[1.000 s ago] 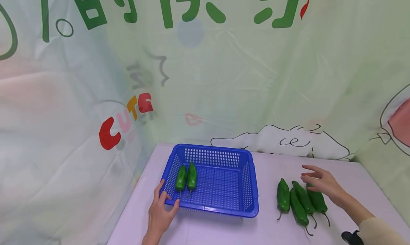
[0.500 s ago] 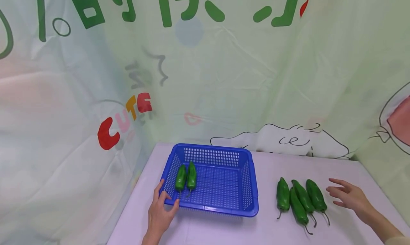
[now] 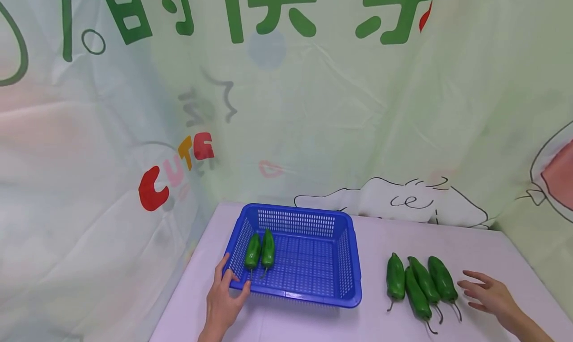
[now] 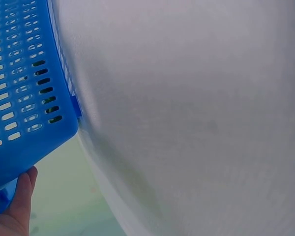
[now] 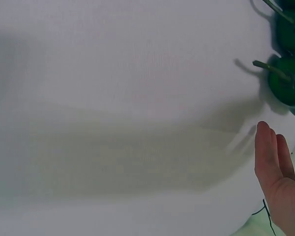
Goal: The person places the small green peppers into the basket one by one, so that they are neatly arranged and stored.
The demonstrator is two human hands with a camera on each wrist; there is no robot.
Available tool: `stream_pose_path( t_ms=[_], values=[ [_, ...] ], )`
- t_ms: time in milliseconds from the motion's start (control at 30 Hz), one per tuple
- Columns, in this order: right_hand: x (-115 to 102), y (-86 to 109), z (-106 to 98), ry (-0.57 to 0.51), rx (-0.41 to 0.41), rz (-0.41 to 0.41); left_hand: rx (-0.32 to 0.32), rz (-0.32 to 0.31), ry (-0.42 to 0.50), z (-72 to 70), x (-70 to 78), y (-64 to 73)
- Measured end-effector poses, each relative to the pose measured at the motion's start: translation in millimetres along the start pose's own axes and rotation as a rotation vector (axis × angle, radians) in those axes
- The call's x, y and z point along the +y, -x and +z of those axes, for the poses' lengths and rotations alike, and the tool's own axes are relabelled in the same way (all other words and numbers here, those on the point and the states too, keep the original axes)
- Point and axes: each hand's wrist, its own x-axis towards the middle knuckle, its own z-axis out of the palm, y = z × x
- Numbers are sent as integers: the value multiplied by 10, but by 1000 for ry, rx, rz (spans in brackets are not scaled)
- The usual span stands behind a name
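Note:
At its near left corner, the blue plastic basket [image 3: 301,296] is held by my left hand [image 3: 223,299], with fingers over the rim and the thumb at the front side. The left wrist view shows the slotted basket wall [image 4: 19,93] and part of that hand [image 4: 20,201]. Two green peppers [image 3: 267,250] lie side by side in the basket's left part. Several more green peppers [image 3: 443,278] lie close together on the table to the right. My right hand [image 3: 492,295] is just right of them, fingers extended and holding nothing.
A pale cloth covers the table [image 3: 371,327]. Printed fabric [image 3: 313,108] with green characters and drawings hangs behind the table and along its left side. The table surface continues between the basket and the loose peppers.
My right hand has moved from above the rightmost loose pepper to the right and lower, beside the group. The left hand stays at the basket corner, and the peppers have not moved.

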Motion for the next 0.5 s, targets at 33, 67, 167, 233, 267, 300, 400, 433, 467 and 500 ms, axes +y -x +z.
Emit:
stream_pose_path(
  t_ms=[33,67,167,233,267,300,400,433,467,500],
  values=[
    [-8,5,26,1,-3,4,0,1,-1,1,-4,0],
    [-18,8,54,6,-8,7,0,1,-1,1,-5,0],
    [-39,13,129,13,-24,4,-1,-2,-3,2,-11,1],
    [-52,7,182,11,-37,10,-1,-5,-3,3,-13,5],
    [-59,3,209,14,-45,13,-1,-7,-4,3,-14,7],
    [-63,-4,235,17,-49,18,-1,-9,-5,3,-15,9],
    [-77,-22,297,36,-51,19,-10,-20,-1,7,-13,16],
    [-77,-27,310,46,-45,14,-12,-24,1,8,-13,18],
    [-79,-31,320,50,-42,10,-13,-26,3,10,-13,19],
    [-79,-36,325,54,-38,6,-14,-28,5,11,-12,19]
  ],
)
